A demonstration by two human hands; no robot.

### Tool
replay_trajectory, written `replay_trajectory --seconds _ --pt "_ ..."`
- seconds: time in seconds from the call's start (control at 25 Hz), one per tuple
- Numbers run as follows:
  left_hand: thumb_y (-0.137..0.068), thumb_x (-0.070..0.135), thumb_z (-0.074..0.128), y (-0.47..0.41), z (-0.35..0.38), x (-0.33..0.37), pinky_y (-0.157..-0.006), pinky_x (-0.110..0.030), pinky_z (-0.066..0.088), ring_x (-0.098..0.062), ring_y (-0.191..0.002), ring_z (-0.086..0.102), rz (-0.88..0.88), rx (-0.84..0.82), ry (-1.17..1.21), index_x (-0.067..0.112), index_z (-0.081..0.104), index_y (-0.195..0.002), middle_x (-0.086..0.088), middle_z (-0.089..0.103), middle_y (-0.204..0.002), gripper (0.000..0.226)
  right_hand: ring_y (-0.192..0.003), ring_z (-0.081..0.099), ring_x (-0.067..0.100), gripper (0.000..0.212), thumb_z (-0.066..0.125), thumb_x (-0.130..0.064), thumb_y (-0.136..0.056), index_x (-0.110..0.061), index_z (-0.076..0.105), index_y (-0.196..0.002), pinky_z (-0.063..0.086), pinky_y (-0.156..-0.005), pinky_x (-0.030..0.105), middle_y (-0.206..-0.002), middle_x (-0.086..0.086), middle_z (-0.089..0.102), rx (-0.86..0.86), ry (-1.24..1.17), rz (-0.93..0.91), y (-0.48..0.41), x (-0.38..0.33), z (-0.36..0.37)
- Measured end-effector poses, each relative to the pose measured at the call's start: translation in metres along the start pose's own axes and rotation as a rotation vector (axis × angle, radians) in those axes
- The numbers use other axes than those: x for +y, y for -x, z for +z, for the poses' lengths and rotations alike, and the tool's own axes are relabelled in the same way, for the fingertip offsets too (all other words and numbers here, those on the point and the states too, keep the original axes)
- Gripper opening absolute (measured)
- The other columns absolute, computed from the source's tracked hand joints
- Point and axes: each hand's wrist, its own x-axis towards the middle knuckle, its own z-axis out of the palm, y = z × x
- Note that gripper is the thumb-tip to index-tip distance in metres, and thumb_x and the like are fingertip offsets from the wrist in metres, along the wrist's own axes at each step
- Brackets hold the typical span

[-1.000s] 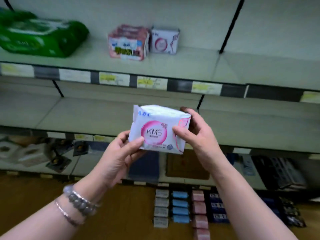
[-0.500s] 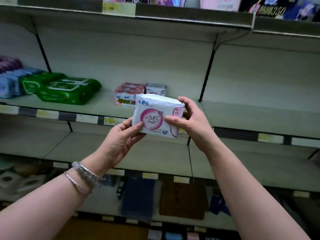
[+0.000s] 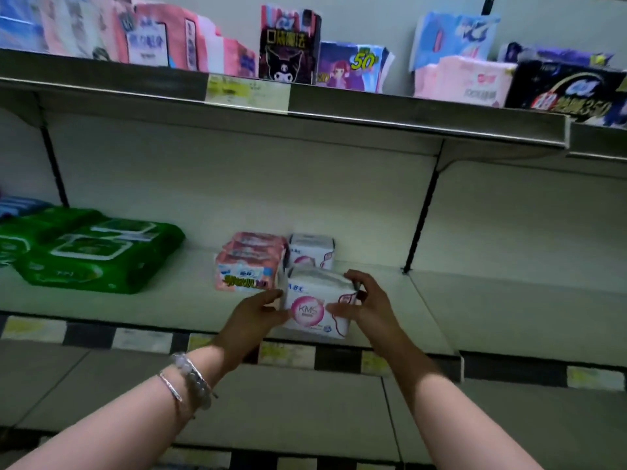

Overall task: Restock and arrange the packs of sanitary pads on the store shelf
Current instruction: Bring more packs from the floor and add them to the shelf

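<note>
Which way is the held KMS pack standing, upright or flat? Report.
Upright: the KMS pack faces out, print level, left hand and right hand gripping its sides.

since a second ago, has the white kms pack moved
Yes. The KMS pack has gone up and forward: earlier well below the white shelf pack, now just in front of it.

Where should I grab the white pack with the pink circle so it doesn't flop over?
Hold the white pack by its two short side edges, one hand from each side, as the left hand and right hand do now. It looks soft and puffy and stands upright facing out, so pinching the sides probably keeps it straight.
</note>
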Motion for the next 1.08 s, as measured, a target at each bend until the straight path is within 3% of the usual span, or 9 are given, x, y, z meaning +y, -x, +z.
replay_trajectory --seconds 0.08,0.2,0.32,0.36,0.44,0.6,0.68,0.84,1.08 --pt "-0.083 0.01 0.067 -0.037 -0.012 -0.002 -0.091 -0.022 0.042 -0.02 -0.109 0.055 0.063 0.019 -0.13 0.011 0.058 -0.12 -0.007 0.058 -0.12 0.038 -0.096 0.058 0.013 0.064 0.08 0.002 -0.065 -0.022 0.049 -0.115 0.052 -0.081 0.023 -0.115 0.002 0.055 -0.006 0.112 0.008 -0.032 0.018 0.007" --pt "-0.083 0.011 0.066 -0.086 -0.038 -0.004 -0.079 -0.008 0.041 -0.023 -0.105 0.056 0.231 0.052 -0.41 0.005 0.062 -0.11 -0.01 0.06 -0.112 0.029 -0.105 0.054 0.017 0.069 0.08 0.003 -0.065 -0.025 0.044 -0.116 0.046 -0.086 0.024 -0.115 -0.002 0.053 -0.015 0.177 0.013 -0.067 0.039 0.012" --pt "-0.08 0.041 0.046 -0.127 -0.055 -0.015 -0.088 -0.043 0.05 -0.037 -0.109 0.059 0.469 0.198 -0.822 0.003 0.062 -0.115 -0.02 0.06 -0.119 0.055 -0.109 0.052 0.018 0.071 0.08 0.002 -0.066 -0.023 0.04 -0.12 0.044 -0.091 0.028 -0.117 0.001 0.052 -0.03 0.252 0.008 -0.092 0.047 0.01" --pt "-0.078 0.051 0.032 -0.136 -0.058 -0.017 -0.093 -0.051 0.043 -0.039 -0.118 0.052 0.435 0.185 -0.964 0.008 0.056 -0.124 -0.021 0.052 -0.13 0.067 -0.11 0.051 0.018 0.071 0.079 0.002 -0.067 -0.022 0.04 -0.121 0.043 -0.092 0.029 -0.119 0.002 0.051 -0.046 0.271 0.009 -0.098 0.048 0.01" --pt "-0.076 0.063 0.008 -0.146 -0.062 -0.019 -0.107 -0.05 0.024 -0.032 -0.138 0.023 0.187 0.06 -1.169 0.022 0.029 -0.143 -0.011 0.024 -0.15 0.081 -0.111 0.051 0.017 0.069 0.078 0.003 -0.068 -0.02 0.04 -0.122 0.044 -0.092 0.026 -0.121 0.002 0.05 -0.056 0.29 0.007 -0.109 0.05 0.014" --pt "-0.053 0.063 -0.018 -0.156 -0.055 -0.028 -0.109 -0.052 0.013 -0.026 -0.143 0.009 0.133 -0.02 -1.245 0.031 0.017 -0.146 -0.003 0.013 -0.155 0.104 -0.113 0.049 0.011 0.064 0.077 0.006 -0.068 -0.016 0.042 -0.117 0.042 -0.085 0.008 -0.125 -0.005 0.046 -0.028 0.296 -0.024 -0.124 0.054 0.023" --pt "-0.058 0.065 -0.017 -0.159 -0.056 -0.029 -0.11 -0.052 0.009 -0.026 -0.143 0.005 0.117 -0.041 -1.221 0.034 0.015 -0.146 -0.001 0.009 -0.156 0.099 -0.113 0.048 0.009 0.065 0.076 0.008 -0.068 -0.015 0.042 -0.118 0.04 -0.085 0.005 -0.129 -0.005 0.044 -0.017 0.312 -0.038 -0.129 0.054 0.026" --pt "-0.09 0.061 0.006 -0.16 -0.058 -0.027 -0.111 -0.053 0.004 -0.027 -0.144 -0.001 0.083 -0.085 -1.235 0.033 0.009 -0.148 -0.001 0.002 -0.157 0.064 -0.117 0.048 0.017 0.064 0.075 0.007 -0.07 -0.015 0.042 -0.12 0.04 -0.087 0.01 -0.133 0.008 0.046 -0.003 0.39 -0.022 -0.134 0.052 0.029" --pt "-0.093 0.057 0.013 -0.158 -0.059 -0.019 -0.112 -0.056 0.006 -0.026 -0.144 0.006 0.128 -0.061 -1.208 0.026 0.016 -0.147 -0.002 0.009 -0.156 0.062 -0.128 0.041 0.025 0.072 0.075 -0.005 -0.075 -0.007 0.038 -0.136 0.034 -0.102 0.024 -0.138 0.014 0.041 0.01 0.563 0.04 -0.126 0.038 0.035"
